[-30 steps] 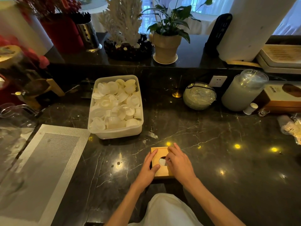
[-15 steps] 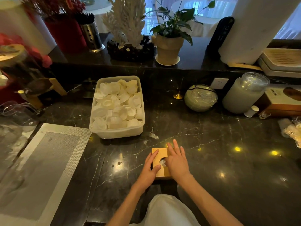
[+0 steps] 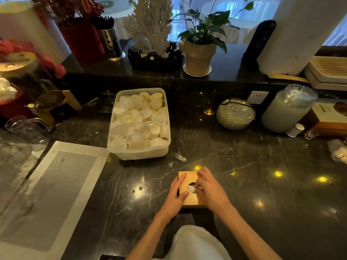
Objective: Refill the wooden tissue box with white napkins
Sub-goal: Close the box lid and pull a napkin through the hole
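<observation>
A small wooden tissue box (image 3: pixel 190 200) sits on the dark marble counter close to me. White napkin (image 3: pixel 191 188) shows through the round hole in its lid. My left hand (image 3: pixel 175 196) clasps the box's left side, thumb on the lid. My right hand (image 3: pixel 209 188) lies over the right half of the lid, its thumb and forefinger pinched on the napkin at the hole. The right part of the box is hidden under that hand.
A plastic tub (image 3: pixel 139 153) of small white cups stands behind the box to the left. A grey woven mat (image 3: pixel 56 184) lies at left. A wrapped bowl (image 3: pixel 235 113), a stack of plastic lids (image 3: pixel 289 109) and a potted plant (image 3: pixel 199 55) stand farther back.
My right hand's fingers, spread flat over the lid half a second ago, have curled in toward the hole and pinch the napkin. The left hand stays on the box's side.
</observation>
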